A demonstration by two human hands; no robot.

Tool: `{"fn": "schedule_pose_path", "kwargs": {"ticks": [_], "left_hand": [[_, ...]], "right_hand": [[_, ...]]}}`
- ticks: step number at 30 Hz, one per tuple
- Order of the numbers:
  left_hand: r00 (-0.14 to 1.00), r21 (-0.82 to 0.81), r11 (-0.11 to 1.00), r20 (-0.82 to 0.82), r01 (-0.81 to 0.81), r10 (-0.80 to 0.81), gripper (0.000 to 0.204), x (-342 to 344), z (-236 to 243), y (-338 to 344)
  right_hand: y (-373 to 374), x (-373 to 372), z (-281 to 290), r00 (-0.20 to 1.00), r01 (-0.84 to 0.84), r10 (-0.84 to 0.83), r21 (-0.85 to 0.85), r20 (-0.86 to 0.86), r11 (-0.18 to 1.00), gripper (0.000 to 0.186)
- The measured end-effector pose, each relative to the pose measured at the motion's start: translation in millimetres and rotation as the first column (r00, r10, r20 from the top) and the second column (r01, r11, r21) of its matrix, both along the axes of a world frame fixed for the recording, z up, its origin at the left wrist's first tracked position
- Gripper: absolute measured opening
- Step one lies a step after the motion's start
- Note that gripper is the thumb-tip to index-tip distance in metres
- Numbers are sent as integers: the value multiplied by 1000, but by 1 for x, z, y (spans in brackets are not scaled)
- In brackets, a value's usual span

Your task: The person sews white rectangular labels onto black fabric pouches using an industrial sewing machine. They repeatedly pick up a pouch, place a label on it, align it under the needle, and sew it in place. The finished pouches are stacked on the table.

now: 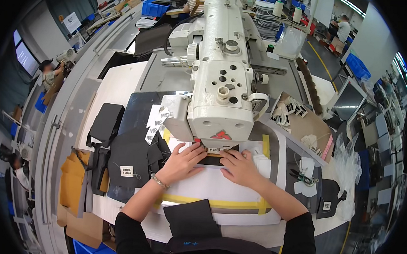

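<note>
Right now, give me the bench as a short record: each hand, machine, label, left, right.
Left hand: palm down, fingers toward the machine head
Right hand: palm down, fingers bent, opposite the left
Machine: white industrial sewing machine, head above the fingertips
Label: white work label between the hands, partly hidden
Left: black fabric pieces, a white label on one
Right: cardboard box holding white labels; scissors nearby

The white sewing machine point(221, 82) walls off the far side; dark fabric pieces point(128, 155) crowd the left, scissors point(307, 180) and an open carton point(321, 132) the right. Between the forearms point(275, 193), a hand could pass low over the white sheet point(210, 185).
</note>
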State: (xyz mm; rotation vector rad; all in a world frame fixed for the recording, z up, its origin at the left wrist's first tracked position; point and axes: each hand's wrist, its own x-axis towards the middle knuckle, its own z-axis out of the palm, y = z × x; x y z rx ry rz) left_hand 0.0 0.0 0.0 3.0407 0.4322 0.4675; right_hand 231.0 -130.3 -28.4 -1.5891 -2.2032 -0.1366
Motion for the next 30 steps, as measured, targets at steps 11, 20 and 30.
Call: {"fn": "schedule_pose_path", "kwargs": {"ticks": [11,20,30], "left_hand": [[986,-245,961,-69,130,-151,40,23,6,30],[972,-385,902,-47,193,-228,42,40,-1,35],[970,-291,928,135,232,-201,34,44,-16,29]], "right_hand": [[-1,-1,4,1000,9,-9,31,-18,999,26],[1,2,8,995,36,-41,-46,-93,998,29],[2,2,4,999,32,-34,-45,-34,998,28]]}}
